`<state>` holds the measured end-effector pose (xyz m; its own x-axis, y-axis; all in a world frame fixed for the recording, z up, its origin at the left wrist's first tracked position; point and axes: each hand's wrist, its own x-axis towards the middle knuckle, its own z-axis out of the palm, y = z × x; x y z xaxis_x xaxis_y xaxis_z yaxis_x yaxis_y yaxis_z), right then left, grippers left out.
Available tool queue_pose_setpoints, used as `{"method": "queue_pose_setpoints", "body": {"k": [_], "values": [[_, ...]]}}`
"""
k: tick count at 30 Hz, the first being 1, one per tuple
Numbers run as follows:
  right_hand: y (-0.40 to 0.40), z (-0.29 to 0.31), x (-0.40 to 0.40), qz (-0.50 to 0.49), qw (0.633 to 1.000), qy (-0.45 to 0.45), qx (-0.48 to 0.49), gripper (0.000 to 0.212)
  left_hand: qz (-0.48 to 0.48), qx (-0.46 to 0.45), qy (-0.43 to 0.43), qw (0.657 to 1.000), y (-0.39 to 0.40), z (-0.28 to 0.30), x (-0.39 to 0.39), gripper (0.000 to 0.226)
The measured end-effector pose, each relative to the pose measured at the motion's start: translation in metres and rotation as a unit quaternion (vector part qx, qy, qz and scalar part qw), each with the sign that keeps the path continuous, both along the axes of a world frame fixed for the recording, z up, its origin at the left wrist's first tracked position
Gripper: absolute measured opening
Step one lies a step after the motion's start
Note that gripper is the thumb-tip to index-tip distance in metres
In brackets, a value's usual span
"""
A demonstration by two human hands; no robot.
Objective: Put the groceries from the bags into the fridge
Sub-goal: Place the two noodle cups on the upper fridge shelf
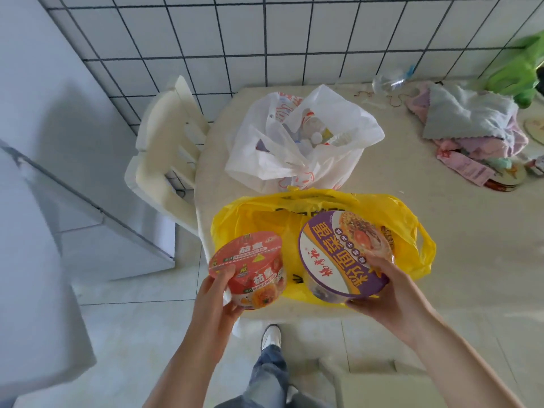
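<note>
Left hand: fingers curled round the side of a red instant-noodle cup, thumb on the rim of its lid, other fingers under its base. Cup held tilted, lid facing up and toward the camera, in the air at the counter's near left corner, beside the yellow bag.

Right hand: fingers clasped on a purple-lidded instant-noodle bowl, thumb lying on the lid, remaining fingers beneath the bowl's lower edge. Bowl held tilted with its lid toward the camera, directly over the open mouth of the yellow bag.

Yellow plastic bag: lies open at the near edge of the counter, black print on its side, one handle loop hanging out to the right.

White plastic bag: stands just behind the yellow one, touching it, mouth open; bottles and small packages visible inside, kinds not readable.

Pile of cloths: grey, pink and lilac, at the far right of the counter, well apart from the bags. A pink printed card lies near it. A clear plastic bottle lies by the tiled wall. Green object at the far right corner, too blurred to identify.

White plastic chair: left of the counter, against the tiled wall.

White fridge: at the left edge of the view, door state cannot be told.

Floor: pale tiles; one white shoe and a denim trouser leg below the counter edge.
</note>
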<state>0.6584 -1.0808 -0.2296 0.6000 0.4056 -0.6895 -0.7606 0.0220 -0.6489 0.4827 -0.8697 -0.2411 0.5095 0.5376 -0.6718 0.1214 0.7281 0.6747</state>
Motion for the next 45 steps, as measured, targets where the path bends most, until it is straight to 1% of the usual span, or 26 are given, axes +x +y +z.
{"method": "queue_pose_setpoints", "body": {"k": [2,5,6,9,10,12,16,18,20,24,26,28,31,33,36,40,42,45], "values": [[-0.009,0.004,-0.009,0.031,0.999,0.023,0.011,0.060,0.036,-0.013,-0.001,0.999,-0.015,0.004,-0.018,0.029],[-0.021,0.009,-0.026,0.076,0.996,0.050,0.015,0.074,0.085,0.004,0.012,0.996,-0.043,0.005,-0.052,0.023],[-0.025,0.010,-0.032,0.091,0.994,0.056,0.014,0.070,0.099,0.011,0.016,0.995,-0.052,0.005,-0.064,0.024],[-0.034,0.019,-0.053,0.157,0.986,0.060,0.009,0.046,0.135,0.025,0.017,0.990,-0.079,0.008,-0.103,0.032],[-0.036,0.021,-0.060,0.178,0.982,0.059,0.005,0.043,0.150,0.026,0.015,0.988,-0.088,0.011,-0.115,0.036],[-0.038,0.027,-0.076,0.217,0.975,0.057,0.000,0.044,0.186,0.030,0.014,0.982,-0.105,0.015,-0.141,0.042],[-0.034,0.031,-0.112,0.284,0.957,0.059,-0.033,0.058,0.250,0.043,0.032,0.967,-0.136,0.020,-0.195,0.052],[-0.028,0.029,-0.130,0.303,0.950,0.068,-0.042,0.055,0.285,0.042,0.034,0.957,-0.150,0.020,-0.222,0.054],[-0.020,0.030,-0.150,0.338,0.937,0.084,-0.039,0.048,0.318,0.038,0.035,0.947,-0.163,0.019,-0.246,0.054],[-0.003,0.029,-0.192,0.414,0.905,0.075,-0.062,0.037,0.386,0.030,0.052,0.920,-0.185,0.015,-0.291,0.040],[0.007,0.028,-0.218,0.450,0.887,0.070,-0.076,0.037,0.417,0.020,0.061,0.907,-0.195,0.013,-0.314,0.043],[0.019,0.027,-0.249,0.480,0.870,0.071,-0.084,0.039,0.461,0.010,0.066,0.885,-0.203,0.011,-0.340,0.050],[0.037,0.027,-0.296,0.533,0.838,0.069,-0.096,0.042,0.513,0.002,0.070,0.856,-0.213,0.009,-0.381,0.049],[0.048,0.026,-0.326,0.564,0.818,0.058,-0.100,0.041,0.537,0.002,0.074,0.840,-0.219,0.007,-0.408,0.054],[0.065,0.027,-0.372,0.588,0.801,0.041,-0.106,0.032,0.566,0.004,0.079,0.821,-0.221,0.005,-0.450,0.067],[0.088,0.030,-0.436,0.595,0.796,0.044,-0.102,0.024,0.585,0.005,0.074,0.808,-0.213,0.003,-0.508,0.071],[0.101,0.031,-0.465,0.595,0.796,0.054,-0.099,0.024,0.589,0.011,0.071,0.805,-0.202,0.002,-0.537,0.070],[0.123,0.034,-0.503,0.598,0.793,0.065,-0.093,0.032,0.585,0.027,0.069,0.808,-0.181,0.001,-0.578,0.067]]}}
